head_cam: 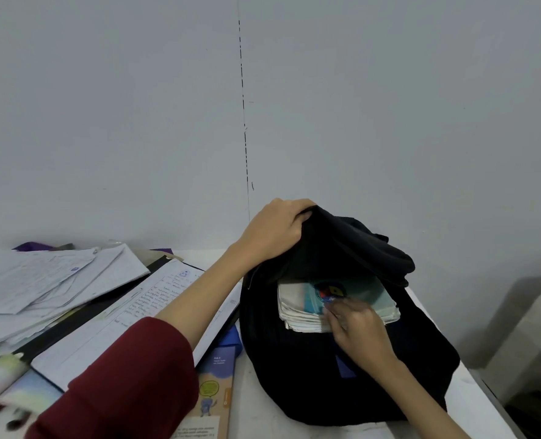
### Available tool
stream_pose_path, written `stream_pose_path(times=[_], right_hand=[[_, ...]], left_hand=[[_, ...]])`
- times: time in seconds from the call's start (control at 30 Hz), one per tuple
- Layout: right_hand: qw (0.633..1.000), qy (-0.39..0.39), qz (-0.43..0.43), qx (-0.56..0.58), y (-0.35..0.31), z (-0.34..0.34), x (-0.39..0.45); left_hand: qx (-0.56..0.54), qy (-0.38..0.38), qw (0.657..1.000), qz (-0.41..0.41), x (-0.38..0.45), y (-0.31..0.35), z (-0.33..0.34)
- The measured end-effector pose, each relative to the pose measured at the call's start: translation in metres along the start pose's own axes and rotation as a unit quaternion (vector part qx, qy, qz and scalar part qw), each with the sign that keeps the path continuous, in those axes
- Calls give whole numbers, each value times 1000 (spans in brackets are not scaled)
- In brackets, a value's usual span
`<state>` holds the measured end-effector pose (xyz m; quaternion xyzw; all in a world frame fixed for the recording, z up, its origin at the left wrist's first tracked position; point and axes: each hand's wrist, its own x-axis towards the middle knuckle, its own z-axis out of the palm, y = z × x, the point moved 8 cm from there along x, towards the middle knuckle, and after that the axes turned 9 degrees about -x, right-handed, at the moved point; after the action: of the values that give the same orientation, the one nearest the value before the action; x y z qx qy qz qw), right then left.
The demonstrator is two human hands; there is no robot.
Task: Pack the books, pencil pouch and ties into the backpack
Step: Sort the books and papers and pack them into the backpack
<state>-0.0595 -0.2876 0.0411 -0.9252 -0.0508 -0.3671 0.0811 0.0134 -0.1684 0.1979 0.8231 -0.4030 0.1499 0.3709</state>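
Two hands are working: the left hand (273, 231) is gripping the black backpack (342, 359) top, the right hand (356, 331) is pinching books (300, 307) inside. Papers (56, 280) are crowding the white counter (256, 403) by the wall.

The backpack (342, 359) mouth is mostly plugged by the stack of books (335, 307), with the right hand (358, 331) on its near edge. The left hand (272, 232) holds the flap up. Left of the bag, loose papers (56, 280) crowd the table (256, 407); bare wall side right.
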Motion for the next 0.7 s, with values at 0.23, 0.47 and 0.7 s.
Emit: stream_pose_path(times=[0.23,0.47,0.7], right_hand=[[961,259,-96,11,-83,-83,19],[985,149,-87,14,-123,-21,28],[988,90,-99,72,-214,44,46]], left_hand=[[-59,-157,976,-140,-52,-62,27],[-169,-143,924,-312,-166,-129,-15],[-147,17,920,-363,-261,-208,-149]])
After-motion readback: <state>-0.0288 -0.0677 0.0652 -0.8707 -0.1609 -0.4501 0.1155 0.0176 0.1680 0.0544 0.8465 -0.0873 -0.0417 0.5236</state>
